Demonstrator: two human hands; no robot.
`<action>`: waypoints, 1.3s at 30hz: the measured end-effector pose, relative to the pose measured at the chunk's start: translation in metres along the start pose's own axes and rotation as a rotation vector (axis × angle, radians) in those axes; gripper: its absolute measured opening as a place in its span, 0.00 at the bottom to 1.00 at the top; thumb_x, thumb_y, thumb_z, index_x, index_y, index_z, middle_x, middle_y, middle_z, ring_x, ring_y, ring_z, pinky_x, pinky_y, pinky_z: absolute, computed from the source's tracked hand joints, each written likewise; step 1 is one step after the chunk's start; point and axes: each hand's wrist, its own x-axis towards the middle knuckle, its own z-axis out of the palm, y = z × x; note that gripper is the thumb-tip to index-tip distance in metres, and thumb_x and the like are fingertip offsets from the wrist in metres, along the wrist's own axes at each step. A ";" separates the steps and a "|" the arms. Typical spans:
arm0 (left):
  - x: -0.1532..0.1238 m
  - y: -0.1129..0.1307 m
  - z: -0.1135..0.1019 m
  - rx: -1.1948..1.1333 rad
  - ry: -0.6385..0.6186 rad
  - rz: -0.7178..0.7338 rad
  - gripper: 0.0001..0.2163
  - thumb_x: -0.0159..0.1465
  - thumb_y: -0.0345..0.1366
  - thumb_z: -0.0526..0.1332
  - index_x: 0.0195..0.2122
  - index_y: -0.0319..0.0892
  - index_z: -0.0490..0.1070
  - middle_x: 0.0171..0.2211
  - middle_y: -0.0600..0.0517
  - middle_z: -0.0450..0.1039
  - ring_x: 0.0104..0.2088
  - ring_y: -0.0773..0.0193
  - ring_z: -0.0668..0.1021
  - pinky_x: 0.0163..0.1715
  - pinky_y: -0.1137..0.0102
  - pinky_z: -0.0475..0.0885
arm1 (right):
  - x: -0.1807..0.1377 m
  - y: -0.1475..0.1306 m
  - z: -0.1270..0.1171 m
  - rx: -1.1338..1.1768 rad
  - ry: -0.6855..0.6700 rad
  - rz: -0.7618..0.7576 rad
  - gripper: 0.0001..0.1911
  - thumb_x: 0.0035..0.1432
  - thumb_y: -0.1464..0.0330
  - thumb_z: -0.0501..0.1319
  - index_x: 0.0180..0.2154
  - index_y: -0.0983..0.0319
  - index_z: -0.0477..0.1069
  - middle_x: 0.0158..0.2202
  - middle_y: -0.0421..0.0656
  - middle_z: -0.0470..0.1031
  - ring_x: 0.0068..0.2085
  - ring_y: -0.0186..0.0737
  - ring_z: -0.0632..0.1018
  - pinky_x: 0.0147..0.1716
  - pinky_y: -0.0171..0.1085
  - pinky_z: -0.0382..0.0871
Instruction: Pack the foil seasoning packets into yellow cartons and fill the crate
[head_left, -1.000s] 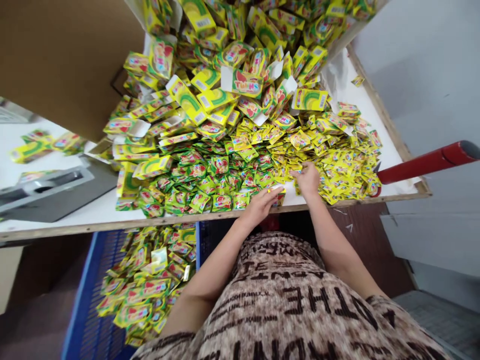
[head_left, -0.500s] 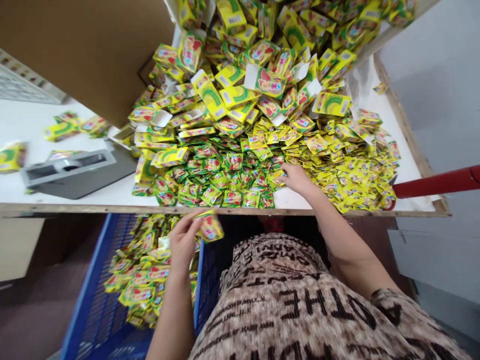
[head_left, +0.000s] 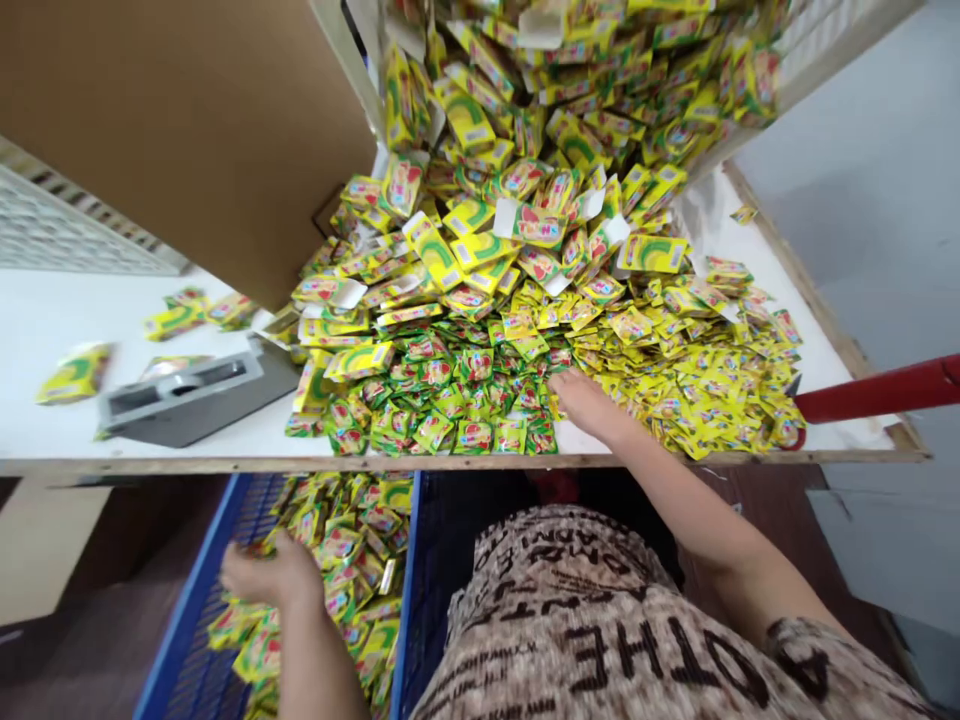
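Note:
My left hand (head_left: 274, 575) hovers over a blue plastic crate (head_left: 411, 600) below the table edge, its thumb and fingers apart. The crate holds a heap of small yellow-and-green cartons (head_left: 341, 545); some lie behind the hand. On the table, my right hand (head_left: 586, 402) reaches in from the right with bent fingers. They close at the border between green packets (head_left: 474, 435) and yellow packets (head_left: 697, 395). A bit of a yellow packet shows under the fingertips, which are partly hidden. Behind both piles lies a heap of open-flapped cartons (head_left: 480, 250).
A grey tape dispenser (head_left: 195, 395) stands left on the white table, with loose cartons (head_left: 75, 373) near it. A large cardboard box (head_left: 187, 130) rises behind. Red-handled scissors (head_left: 877, 388) lie at right. A tipped white container (head_left: 810, 75) spills cartons at the back.
My left hand has moved down and left over the crate, and the carton it held is gone from its fingers. My right hand stays at the packets. The view has tilted upward slightly.

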 end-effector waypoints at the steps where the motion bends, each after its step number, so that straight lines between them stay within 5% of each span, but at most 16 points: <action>1: 0.005 0.021 0.005 -0.026 0.145 -0.002 0.16 0.57 0.45 0.59 0.45 0.49 0.67 0.45 0.49 0.74 0.51 0.40 0.73 0.52 0.36 0.65 | -0.008 -0.001 0.003 0.024 0.032 0.027 0.14 0.58 0.79 0.57 0.47 0.67 0.71 0.42 0.51 0.73 0.47 0.47 0.69 0.44 0.40 0.64; 2: 0.008 0.048 0.011 -0.078 0.261 0.034 0.16 0.58 0.45 0.60 0.46 0.47 0.68 0.48 0.47 0.73 0.52 0.42 0.73 0.53 0.41 0.66 | -0.017 -0.001 0.007 0.046 0.052 0.051 0.14 0.58 0.78 0.59 0.47 0.66 0.70 0.43 0.51 0.73 0.47 0.48 0.69 0.45 0.41 0.64; 4: 0.005 0.118 0.026 -0.283 0.224 0.250 0.13 0.62 0.41 0.59 0.45 0.42 0.72 0.45 0.46 0.75 0.47 0.50 0.76 0.48 0.52 0.72 | -0.040 -0.002 0.015 0.083 0.059 0.078 0.09 0.58 0.77 0.60 0.42 0.65 0.72 0.43 0.50 0.73 0.47 0.48 0.69 0.46 0.41 0.65; 8: -0.029 0.281 0.072 -0.617 -0.238 0.896 0.07 0.64 0.35 0.59 0.39 0.43 0.76 0.37 0.48 0.78 0.41 0.60 0.78 0.47 0.63 0.72 | -0.087 -0.013 0.026 0.120 0.077 0.080 0.05 0.61 0.76 0.58 0.37 0.64 0.72 0.36 0.48 0.74 0.41 0.45 0.71 0.41 0.40 0.66; 10: -0.049 0.353 0.101 -0.720 -0.454 1.065 0.08 0.65 0.35 0.58 0.41 0.44 0.76 0.41 0.47 0.78 0.43 0.60 0.78 0.48 0.64 0.72 | -0.102 -0.019 0.027 0.109 0.103 0.089 0.06 0.61 0.76 0.58 0.37 0.63 0.72 0.35 0.47 0.74 0.39 0.46 0.72 0.39 0.41 0.66; 14: -0.067 0.463 0.158 -0.696 -0.583 0.903 0.17 0.57 0.38 0.67 0.47 0.37 0.73 0.45 0.40 0.76 0.46 0.52 0.77 0.49 0.59 0.70 | -0.114 -0.016 0.031 0.150 0.171 0.153 0.06 0.61 0.75 0.58 0.38 0.62 0.73 0.35 0.47 0.76 0.39 0.46 0.74 0.40 0.40 0.67; 17: -0.061 0.509 0.181 -0.609 -0.624 0.682 0.23 0.50 0.38 0.72 0.45 0.34 0.72 0.44 0.36 0.76 0.47 0.46 0.77 0.51 0.54 0.68 | -0.116 -0.004 0.041 0.248 0.214 0.210 0.07 0.60 0.75 0.59 0.39 0.61 0.73 0.35 0.46 0.77 0.39 0.46 0.76 0.39 0.39 0.69; 21: -0.047 0.513 0.178 -0.728 -0.844 0.380 0.12 0.49 0.33 0.70 0.34 0.37 0.72 0.32 0.46 0.77 0.38 0.54 0.79 0.43 0.60 0.73 | -0.123 0.018 0.056 0.501 0.316 0.276 0.04 0.61 0.72 0.58 0.34 0.60 0.71 0.31 0.44 0.77 0.35 0.44 0.77 0.35 0.39 0.69; 27: -0.064 0.425 0.141 -0.813 -1.057 0.239 0.12 0.46 0.31 0.67 0.28 0.42 0.64 0.23 0.57 0.69 0.22 0.69 0.73 0.25 0.73 0.69 | -0.119 0.039 0.062 0.886 0.541 0.456 0.16 0.52 0.56 0.65 0.23 0.57 0.65 0.21 0.38 0.70 0.27 0.43 0.74 0.25 0.38 0.67; 33: -0.129 0.330 0.119 -0.954 -1.269 0.390 0.17 0.48 0.36 0.70 0.28 0.42 0.59 0.28 0.58 0.66 0.28 0.70 0.71 0.31 0.73 0.68 | -0.101 0.034 0.053 1.317 0.546 0.569 0.23 0.38 0.52 0.72 0.20 0.58 0.62 0.15 0.32 0.59 0.19 0.36 0.68 0.18 0.36 0.66; 39: -0.172 0.298 0.110 -0.618 -0.941 0.796 0.32 0.46 0.31 0.71 0.53 0.44 0.64 0.49 0.46 0.65 0.50 0.54 0.71 0.53 0.59 0.69 | -0.103 0.023 0.019 1.084 0.991 0.748 0.16 0.50 0.55 0.67 0.26 0.60 0.68 0.21 0.36 0.66 0.23 0.34 0.66 0.23 0.34 0.65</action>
